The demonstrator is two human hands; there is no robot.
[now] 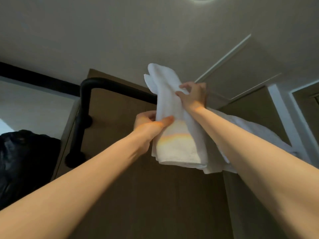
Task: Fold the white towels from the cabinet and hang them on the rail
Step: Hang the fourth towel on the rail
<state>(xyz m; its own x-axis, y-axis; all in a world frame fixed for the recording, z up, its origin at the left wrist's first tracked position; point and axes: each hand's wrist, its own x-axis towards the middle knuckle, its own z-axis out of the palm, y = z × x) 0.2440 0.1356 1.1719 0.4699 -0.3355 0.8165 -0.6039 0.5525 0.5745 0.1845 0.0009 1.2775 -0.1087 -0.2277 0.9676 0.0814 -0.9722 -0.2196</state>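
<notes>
- The folded white towel point(174, 121) is being gripped low on its left edge by the left hand point(146, 123), with the thumb laid across the front and the fingers curled behind.
- Higher up, its right edge is being pinched by the right hand point(193, 97), the fingertips curled into the cloth.
- The towel is being held upright in front of the black rail point(110, 87), its upper end standing above the bar and its folded lower edge hanging below. Whether any of it is already lying over the bar cannot be told.
- The step in hand is judged to be the draping. It is likely being done best if the upper end is tipped over the bar while the layers are being kept pinched together, so that the fold is not being lost and both halves are being left hanging evenly.
- The cloth is being seen as thick, soft terry in several layers, limp at its free corners, so slipping layers are to be expected.
- The rail is being seen as a smooth, round, matte tube bent down at its left end and fixed to a brown wood-grain panel point(120, 135).
- A second white towel point(255, 131) is hanging further right, partly hidden behind the right forearm.
</notes>
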